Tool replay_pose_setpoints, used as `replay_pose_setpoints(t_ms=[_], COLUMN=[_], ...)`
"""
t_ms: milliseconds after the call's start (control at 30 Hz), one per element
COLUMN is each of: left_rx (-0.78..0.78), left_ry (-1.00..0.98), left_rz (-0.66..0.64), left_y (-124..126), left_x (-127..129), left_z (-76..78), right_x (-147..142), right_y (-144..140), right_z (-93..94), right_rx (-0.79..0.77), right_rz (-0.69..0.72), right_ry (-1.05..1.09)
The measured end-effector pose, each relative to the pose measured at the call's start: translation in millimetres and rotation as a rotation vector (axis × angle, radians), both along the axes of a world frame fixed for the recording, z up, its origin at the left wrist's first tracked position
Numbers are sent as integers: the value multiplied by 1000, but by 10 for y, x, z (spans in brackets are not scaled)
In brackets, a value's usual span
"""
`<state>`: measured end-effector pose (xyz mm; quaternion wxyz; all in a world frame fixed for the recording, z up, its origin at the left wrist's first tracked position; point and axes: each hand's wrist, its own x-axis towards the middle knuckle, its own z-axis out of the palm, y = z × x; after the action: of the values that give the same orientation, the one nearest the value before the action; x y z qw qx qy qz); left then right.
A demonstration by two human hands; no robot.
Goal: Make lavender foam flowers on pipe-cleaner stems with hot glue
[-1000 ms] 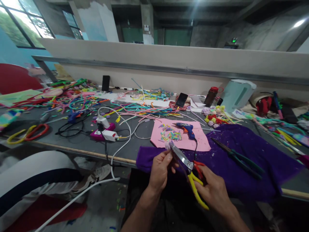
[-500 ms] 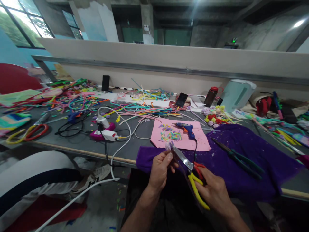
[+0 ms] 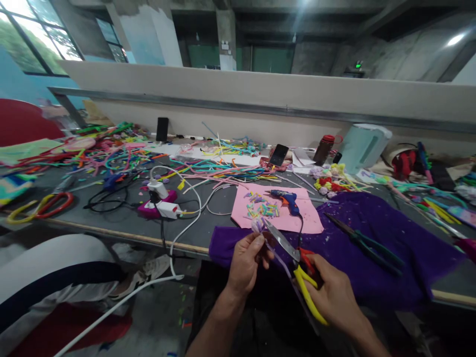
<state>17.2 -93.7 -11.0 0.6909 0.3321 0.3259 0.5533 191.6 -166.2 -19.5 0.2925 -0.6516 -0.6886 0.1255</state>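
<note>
Gripping yellow-and-red-handled scissors [image 3: 296, 255] in R hand [image 3: 331, 287], w/ fingers wrapped snug round handles, blades angled up-L. Pinching fuzzy lilac piece [image 3: 256, 226] tight btwn thumb & fingers of L hand [image 3: 243, 260]; poking up just above thumb tip, right beside blade tips. Can't tell if touching. Trailing lilac strip [image 3: 280, 261] from L fingers down twd R hand. Have purple cloth [image 3: 416, 248] past that, w/ green-handled pliers [image 3: 354, 234] on it, R side. Then pink sheet [image 3: 312, 220] w/ cut bits [image 3: 262, 208] scattered & blue glue gun [image 3: 289, 201] to their R. Further: flower bunch [image 3: 329, 183], then red-lidded bottle [image 3: 323, 151] & pale teal container [image 3: 364, 148] at back R. Can't make out contents of either.
</note>
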Motion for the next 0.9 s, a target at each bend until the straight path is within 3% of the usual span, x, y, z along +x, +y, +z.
replay_pose_setpoints(t_ms=[333,567,633,733,833,900], left_rx=[13,71,100,123,151,177], left_ry=[6,59,103,168,199,217], left_rz=[-27,-53,-40,-54,-79,-95], left_y=[-16,-4,3,-5,-29,-41], left_x=[-31,-58,-77,-116,-136,-126], left_z=[-7,6,10,15,21,24], right_x=[25,65,111,289,617,886], right_y=[6,72,103,164,262,349], right_z=[-20,46,107,197,245,254], right_rx=[-7,-141,-150,-26,110,49], right_rz=[0,90,93,-18,-279,-395], right_ry=[71,579,627,322,-184,-394])
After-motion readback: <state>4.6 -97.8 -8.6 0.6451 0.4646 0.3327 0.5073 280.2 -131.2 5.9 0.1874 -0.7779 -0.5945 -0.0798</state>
